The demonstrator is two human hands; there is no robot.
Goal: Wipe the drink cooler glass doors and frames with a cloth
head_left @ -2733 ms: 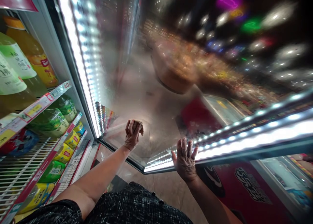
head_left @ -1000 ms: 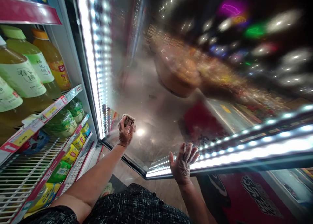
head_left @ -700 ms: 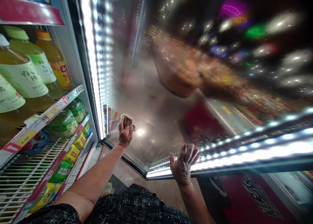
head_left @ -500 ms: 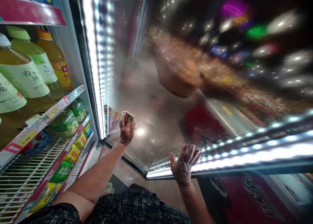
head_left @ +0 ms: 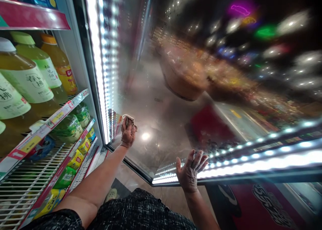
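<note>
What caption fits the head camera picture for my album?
Left hand holding a crumpled beige cloth at a clear glass door, open right hand by its white-lit edge.

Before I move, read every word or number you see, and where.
"4.00" on the yellow price tag.
"40" on the shelf-edge strip.
"春", next character unclear, on the white-capped bottle.
"柚", rest unclear, on the green-capped bottle.
"巧乐兹" on the red panel.
Other labels: too small or blurred.

Black short-sleeved top, flecked with white, small dark buttons.
</note>
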